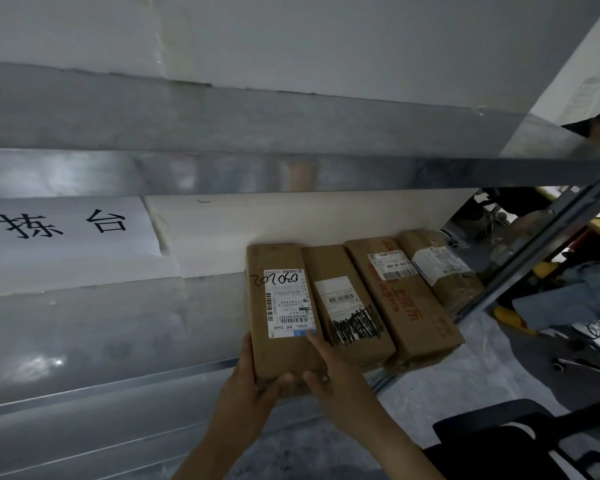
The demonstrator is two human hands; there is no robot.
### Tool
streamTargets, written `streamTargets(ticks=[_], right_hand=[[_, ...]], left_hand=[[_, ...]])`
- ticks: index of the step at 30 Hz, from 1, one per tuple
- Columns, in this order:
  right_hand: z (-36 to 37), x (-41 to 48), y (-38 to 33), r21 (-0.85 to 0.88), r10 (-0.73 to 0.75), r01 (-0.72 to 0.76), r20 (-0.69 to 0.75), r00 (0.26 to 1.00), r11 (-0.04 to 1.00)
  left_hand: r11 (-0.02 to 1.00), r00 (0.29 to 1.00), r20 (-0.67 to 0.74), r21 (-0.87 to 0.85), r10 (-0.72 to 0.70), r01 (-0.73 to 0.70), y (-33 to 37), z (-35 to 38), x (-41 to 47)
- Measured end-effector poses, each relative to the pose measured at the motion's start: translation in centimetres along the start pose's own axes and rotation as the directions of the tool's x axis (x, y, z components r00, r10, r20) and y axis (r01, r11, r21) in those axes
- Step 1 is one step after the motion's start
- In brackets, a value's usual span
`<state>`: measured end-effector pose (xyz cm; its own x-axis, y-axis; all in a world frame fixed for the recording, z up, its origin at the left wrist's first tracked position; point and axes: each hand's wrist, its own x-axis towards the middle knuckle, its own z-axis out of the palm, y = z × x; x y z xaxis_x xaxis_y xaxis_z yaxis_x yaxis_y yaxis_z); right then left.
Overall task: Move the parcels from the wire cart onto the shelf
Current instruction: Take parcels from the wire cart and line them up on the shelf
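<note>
While both hands grip the near end of the long brown cardboard parcel with the white shipping label (280,306), slide it straight back along the grey metal shelf (111,327) until the near end sits behind the front lip. Left hand (250,386): fingers wrapped around the near left corner, thumb across the end face. Right hand (329,372): thumb pressed on top beside the label, fingers curled beneath the near right edge. Keep pressure even on both sides to prevent skewing into the second brown cardboard parcel with black scribble (347,306), just beside on the right. Long axis runs front to back, far end toward the white wall (291,216), label upward, parallel to three neighbouring parcels. Wire cart not in view.
</note>
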<state>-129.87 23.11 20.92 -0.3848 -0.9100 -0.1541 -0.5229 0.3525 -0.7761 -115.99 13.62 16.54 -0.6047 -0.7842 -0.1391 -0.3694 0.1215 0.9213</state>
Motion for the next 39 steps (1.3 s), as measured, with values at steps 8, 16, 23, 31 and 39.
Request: streamTargets(ticks=[8,16,23,31,39], right_hand=[[-1.9,0.1,0.6,-0.145,-0.046,0.035,-0.075,0.996,0.989],[-3.6,0.3,1.2,-0.200,-0.120,0.116,-0.004,0.993,0.973],[-5.2,-1.0,1.7,-0.124,-0.223,0.230,0.069,0.972,0.965],[-4.4,-2.4,1.9,0.028,-0.422,0.422,0.119,0.899,0.906],[1.7,-4.2,0.6,0.131,-0.555,0.565,0.457,0.695,0.815]], left_hand=[[0.995,0.998,-0.039,-0.082,0.049,-0.052,0.9,1.2,0.3],[0.993,0.996,-0.092,-0.119,0.009,-0.020,1.6,2.0,0.5],[0.998,0.969,-0.247,0.057,-0.014,0.029,3.5,3.1,-1.0],[0.908,0.889,-0.454,0.349,-0.050,0.230,2.1,2.2,-6.4],[0.612,0.631,-0.767,0.444,-0.119,0.655,-1.2,1.3,-20.1]])
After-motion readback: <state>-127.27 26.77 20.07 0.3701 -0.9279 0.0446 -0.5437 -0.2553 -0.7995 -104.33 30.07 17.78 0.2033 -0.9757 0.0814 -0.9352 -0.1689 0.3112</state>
